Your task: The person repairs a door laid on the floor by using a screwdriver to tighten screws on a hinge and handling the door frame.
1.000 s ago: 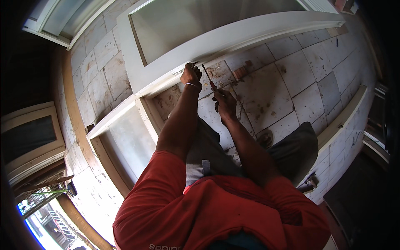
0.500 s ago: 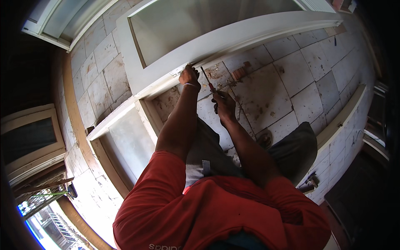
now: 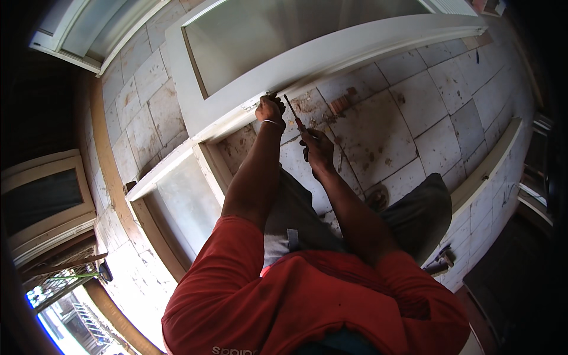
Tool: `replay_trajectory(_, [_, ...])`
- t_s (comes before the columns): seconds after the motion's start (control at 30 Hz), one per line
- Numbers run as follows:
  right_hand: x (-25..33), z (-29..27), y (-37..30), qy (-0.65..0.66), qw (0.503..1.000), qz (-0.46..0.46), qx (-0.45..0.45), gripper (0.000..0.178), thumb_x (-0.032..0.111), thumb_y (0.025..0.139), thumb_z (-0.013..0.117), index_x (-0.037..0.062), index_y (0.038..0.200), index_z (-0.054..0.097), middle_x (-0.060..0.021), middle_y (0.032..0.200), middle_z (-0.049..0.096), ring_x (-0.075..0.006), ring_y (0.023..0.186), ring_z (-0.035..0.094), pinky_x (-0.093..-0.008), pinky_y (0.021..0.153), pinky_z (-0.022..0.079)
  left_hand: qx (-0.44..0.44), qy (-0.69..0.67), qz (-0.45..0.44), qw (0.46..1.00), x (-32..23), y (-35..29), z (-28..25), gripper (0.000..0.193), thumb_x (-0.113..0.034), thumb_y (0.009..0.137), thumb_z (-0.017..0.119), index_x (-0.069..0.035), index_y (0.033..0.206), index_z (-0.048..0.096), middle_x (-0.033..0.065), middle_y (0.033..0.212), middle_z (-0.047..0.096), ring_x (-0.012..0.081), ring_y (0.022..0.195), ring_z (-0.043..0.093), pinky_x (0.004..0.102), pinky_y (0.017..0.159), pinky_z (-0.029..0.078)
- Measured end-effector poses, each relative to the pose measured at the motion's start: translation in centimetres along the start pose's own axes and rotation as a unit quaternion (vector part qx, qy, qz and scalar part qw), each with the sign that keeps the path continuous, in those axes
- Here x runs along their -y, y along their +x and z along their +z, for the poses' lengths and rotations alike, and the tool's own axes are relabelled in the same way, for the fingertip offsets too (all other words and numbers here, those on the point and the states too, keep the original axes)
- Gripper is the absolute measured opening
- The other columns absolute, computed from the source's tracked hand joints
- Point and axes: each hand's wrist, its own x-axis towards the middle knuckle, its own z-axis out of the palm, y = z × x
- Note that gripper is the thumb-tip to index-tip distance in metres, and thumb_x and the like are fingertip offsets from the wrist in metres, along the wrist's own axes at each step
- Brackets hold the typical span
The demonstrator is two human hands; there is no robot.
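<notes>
My left hand (image 3: 270, 110) is closed at the near edge of a white framed panel (image 3: 228, 86) with a glazed middle. Whatever its fingers hold there is hidden. A screwdriver (image 3: 294, 114) with a dark shaft and a reddish handle is gripped in my right hand (image 3: 318, 148). Its shaft slants up and to the left, and the tip ends just right of my left fingers, by the panel's edge. Bare, roughened patches mark that edge beside my left hand.
A second framed pane (image 3: 188, 188) lies to the left of my left forearm. Debris and a ribbed reddish piece (image 3: 339, 105) rest on the stained floor tiles (image 3: 378, 133). To the right runs a long pale frame (image 3: 486, 165). Another framed panel (image 3: 44, 195) stands at far left.
Little differs. My left fingers have shifted slightly at the panel's edge, and the screwdriver stays in my right hand at nearly the same slant.
</notes>
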Motion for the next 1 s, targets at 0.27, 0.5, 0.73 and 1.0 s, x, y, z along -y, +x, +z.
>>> replay_trajectory(0.27, [-0.2,0.5,0.1,-0.013,1.000,-0.012,-0.002,0.037,0.024,0.088,0.066,-0.0028,0.112,0.059,-0.0047,0.075,0.062,-0.0046,0.048,0.047,-0.0225,0.042,0.038,-0.031,0.060,0.075,0.995,-0.1,0.4,0.0,0.026,-0.022,0.085,0.052,0.001,0.085,0.065,0.0079,0.071,0.061,0.0167,0.056,0.054,0.0304,0.051,0.045])
replay_trajectory(0.5, [0.0,0.1,0.3,-0.006,1.000,-0.005,0.000,0.038,0.023,0.089,0.065,-0.0034,0.115,0.058,-0.0055,0.076,0.061,-0.0052,0.049,0.047,-0.0225,0.041,0.037,0.005,0.034,0.018,0.999,0.3,-0.3,0.2,0.025,-0.021,0.086,0.053,0.001,0.087,0.065,0.0073,0.071,0.060,0.0165,0.055,0.054,0.0293,0.051,0.046])
replay_trajectory(0.73, [-0.2,1.2,-0.3,-0.013,1.000,-0.004,-0.004,0.032,0.022,0.089,0.065,-0.0022,0.109,0.060,-0.0040,0.075,0.062,-0.0040,0.050,0.047,-0.0216,0.043,0.037,-0.007,0.133,0.114,0.985,0.4,0.4,-0.6,0.026,-0.023,0.089,0.057,0.001,0.080,0.063,0.0080,0.069,0.062,0.0155,0.056,0.055,0.0284,0.051,0.044])
replay_trajectory(1.0, [-1.0,1.5,-0.4,-0.005,0.998,-0.055,0.025,0.031,0.019,0.090,0.062,-0.0029,0.112,0.059,-0.0057,0.077,0.063,-0.0052,0.049,0.048,-0.0215,0.042,0.038,0.008,0.107,0.047,0.993,0.8,-0.4,-1.6,0.012,-0.009,0.080,0.058,0.000,0.082,0.065,0.0073,0.071,0.062,0.0183,0.063,0.061,0.0315,0.054,0.050])
